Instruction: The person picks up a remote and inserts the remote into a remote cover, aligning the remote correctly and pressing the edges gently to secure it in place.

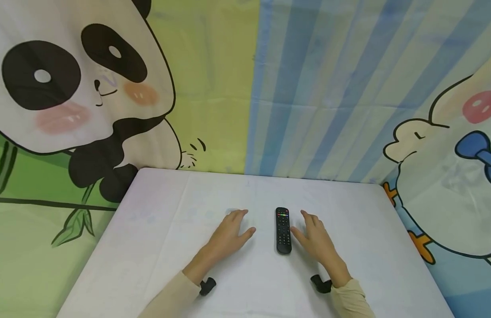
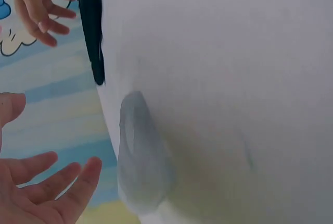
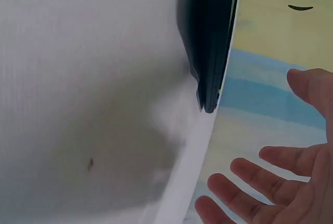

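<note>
A black remote control (image 1: 283, 230) with rows of small buttons lies on the white table between the two hands, its long side running away from me. My left hand (image 1: 229, 235) is held to its left, thumb and fingers spread, nothing in its grasp. Beside that hand, the left wrist view shows a smooth, translucent grey-blue object (image 2: 141, 156) on the table; its kind is unclear. My right hand (image 1: 316, 237) hovers at the remote's right side with fingers apart. Its thumb tip appears close to the remote's edge in the head view, and the right wrist view shows a gap there.
The white table (image 1: 157, 274) reaches back to a cloth backdrop (image 1: 213, 88) printed with a panda, stripes and another cartoon figure. Black camera mounts (image 1: 207, 286) sit at both wrists, below light sleeves (image 1: 350, 300).
</note>
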Action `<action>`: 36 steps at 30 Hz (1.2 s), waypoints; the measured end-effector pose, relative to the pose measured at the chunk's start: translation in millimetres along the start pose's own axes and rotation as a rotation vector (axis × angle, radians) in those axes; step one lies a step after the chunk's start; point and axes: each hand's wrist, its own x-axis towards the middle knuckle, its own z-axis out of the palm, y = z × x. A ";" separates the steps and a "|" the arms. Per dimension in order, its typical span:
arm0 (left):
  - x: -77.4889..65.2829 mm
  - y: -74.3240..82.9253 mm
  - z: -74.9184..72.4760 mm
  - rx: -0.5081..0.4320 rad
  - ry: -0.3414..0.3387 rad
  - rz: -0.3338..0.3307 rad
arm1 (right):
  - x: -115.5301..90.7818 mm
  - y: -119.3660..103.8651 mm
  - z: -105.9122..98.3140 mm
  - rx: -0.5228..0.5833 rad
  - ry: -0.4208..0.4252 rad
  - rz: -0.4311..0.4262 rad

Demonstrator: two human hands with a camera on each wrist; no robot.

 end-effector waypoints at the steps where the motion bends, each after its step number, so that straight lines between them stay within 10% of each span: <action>1: 2.3 1.8 3.0 -0.019 -0.012 -0.002 | 0.7 -0.8 0.9 0.031 -0.012 0.015; 17: 41.6 20.3 56.4 -0.534 -0.168 -0.192 | 17.3 -12.6 13.1 0.352 -0.156 0.272; 36: 47.2 32.9 78.4 -0.715 -0.203 -0.247 | 14.6 -12.7 27.2 0.452 -0.195 0.289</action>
